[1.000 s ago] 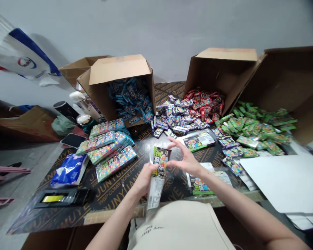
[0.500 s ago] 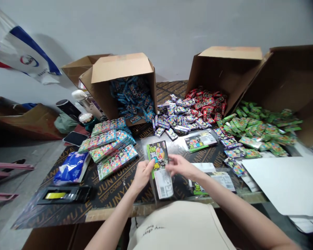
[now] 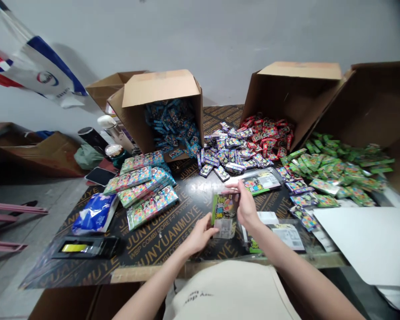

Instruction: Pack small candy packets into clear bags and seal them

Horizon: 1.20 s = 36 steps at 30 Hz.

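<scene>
A black-and-green printed plastic bag (image 3: pixel 224 211) is held up in front of me over the table. My left hand (image 3: pixel 202 233) pinches its lower left edge between thumb and fingers. Along the right edge of the bag my right hand (image 3: pixel 245 205) has its fingers closed, with the fingertips over the top. Just behind the right hand lies a similar printed bag (image 3: pixel 266 180), flat on the table. Another printed bag (image 3: pixel 288 235) lies beneath my right forearm, partly hidden by it.
Small packets spill from cartons at the back: blue packets (image 3: pixel 173 124), purple packets (image 3: pixel 230 146), red packets (image 3: pixel 270 133) and green packets (image 3: pixel 336 160). At left are stacked filled packs (image 3: pixel 153 202), a blue tissue pack (image 3: pixel 95 213), a phone (image 3: pixel 100 176) and a tape dispenser (image 3: pixel 86 247).
The printed bag has been raised from lying flat and moved right; it now looks shorter and tilted. My right hand has gone up to its top right, and my left hand has shifted right and down.
</scene>
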Motion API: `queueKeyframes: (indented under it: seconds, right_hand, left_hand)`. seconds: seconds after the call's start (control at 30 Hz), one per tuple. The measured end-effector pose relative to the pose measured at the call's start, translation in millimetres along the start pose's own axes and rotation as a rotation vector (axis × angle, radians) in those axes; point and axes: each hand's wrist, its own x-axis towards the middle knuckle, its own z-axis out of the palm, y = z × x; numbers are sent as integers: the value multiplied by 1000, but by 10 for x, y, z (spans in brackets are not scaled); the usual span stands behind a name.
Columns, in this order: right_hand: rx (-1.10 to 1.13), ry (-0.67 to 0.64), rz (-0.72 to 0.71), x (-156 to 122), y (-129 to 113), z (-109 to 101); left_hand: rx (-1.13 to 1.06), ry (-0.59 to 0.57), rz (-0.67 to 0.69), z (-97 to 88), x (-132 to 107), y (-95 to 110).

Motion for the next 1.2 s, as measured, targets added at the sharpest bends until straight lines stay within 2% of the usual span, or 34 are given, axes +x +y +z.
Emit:
queueKeyframes:
  seconds: [0.07, 0.13, 0.23, 0.3, 0.37, 0.5, 0.57, 0.63, 0.77, 0.87, 0.93, 1.0, 1.07, 1.13, 1.2]
  right_hand:
    - [42, 67, -20, -45, 13, 112]
    - [76, 46, -25, -111, 40, 192]
    - [140, -23, 39, -190, 63, 204]
    - [153, -57, 112, -214, 52, 142]
    - [137, -95, 181, -225, 22, 52]
    - [118, -201, 294, -261, -66, -105]
    - [101, -252, 317, -285, -98, -153]
    - [25, -249, 227, -308, -108, -192]
    - [-285, -200, -200, -368, -75, -292]
    - [-434, -259, -439, -422, -61, -381]
    - [-467, -292, -484, -445, -83, -418]
    - [-489, -313, -477, -445, -134, -426]
    - [-506, -346, -429, -425, -202, -406]
    - [-491, -383, -334, -392, -268, -370]
    - [-447, -412, -226, -360, -314, -331]
  left_hand:
    - [-182, 185, 64, 144, 54, 37]
    - [-380, 374, 80, 260, 122, 105]
    - [-579, 480, -32, 324, 193, 207]
    - [-623, 479, -111, 297, 195, 259]
    - [-640, 426, -154, 232, 174, 309]
    - [-583, 165, -312, 45, 149, 440]
    - [-463, 98, -338, -31, 149, 509]
    - [-270, 143, -237, -62, 131, 557]
    - [205, 296, 129, -17, 4, 562]
    - [405, 264, 317, 9, -106, 547]
    - [463, 227, 360, -1, -137, 567]
    - [487, 203, 331, -29, -121, 613]
    - [451, 175, 214, -67, -68, 670]
    - [370, 144, 72, -102, 2, 721]
    - [296, 120, -13, -118, 62, 758]
